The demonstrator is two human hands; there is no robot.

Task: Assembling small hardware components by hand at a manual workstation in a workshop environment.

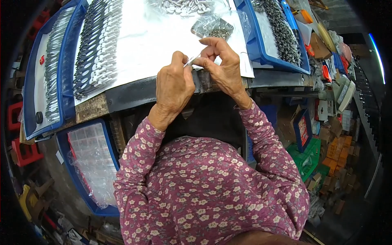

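Observation:
Over the front edge of the worktable, my left hand (173, 87) pinches a small, slim whitish piece (189, 61) between thumb and fingers. My right hand (225, 69) meets it from the other side, its thumb at the piece's end and its index finger arched above. The fingers partly cover the piece, so its kind cannot be made out. Just beyond my right hand lies a clear plastic bag (212, 28) with tiny brownish metal parts. Farther back is a heap of small white parts (185, 7) on plastic. White paper (141, 49) covers the tabletop.
Left of my hands, black-and-white parts (98, 53) lie in long overlapping rows beside a blue tray (28, 102) of thin metallic parts. A blue tray (261, 49) with dark small parts stands at right. Below the table sits a blue crate (112, 153); boxes (337, 151) crowd the right.

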